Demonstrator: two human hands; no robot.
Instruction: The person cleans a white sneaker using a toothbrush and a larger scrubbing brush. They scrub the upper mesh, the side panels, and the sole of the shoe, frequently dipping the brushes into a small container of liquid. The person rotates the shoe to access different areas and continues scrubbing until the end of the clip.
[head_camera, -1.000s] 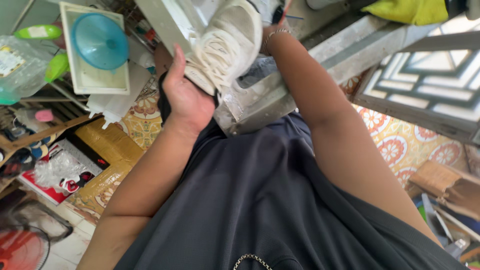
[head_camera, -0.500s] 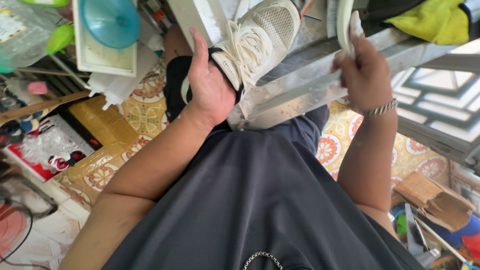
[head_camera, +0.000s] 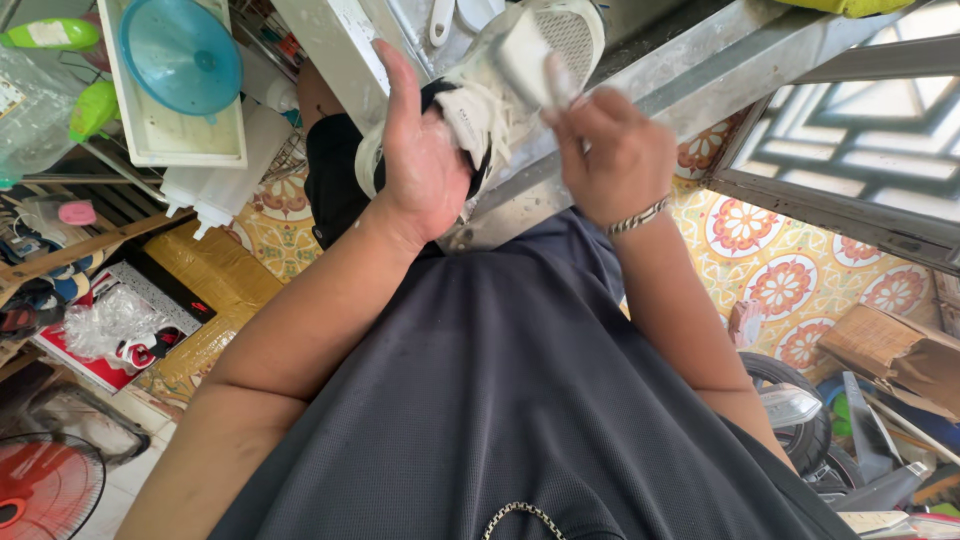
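My left hand grips a white lace-up sneaker from the side, fingers pointing up along it. The shoe's mesh toe points away from me. My right hand, with a metal bracelet on the wrist, pinches a small white brush-like block and presses it on top of the sneaker near the laces. Both hands work above the edge of a grey metal bench. My dark shirt fills the lower part of the view.
A white tray holding a blue funnel is at the upper left, with green bottles beside it. A red fan sits at the lower left. Patterned floor tiles and a cardboard box are on the right.
My right hand has come down from the upper right and set the white block on the sneaker. My left hand has shifted its hold and the shoe has turned.
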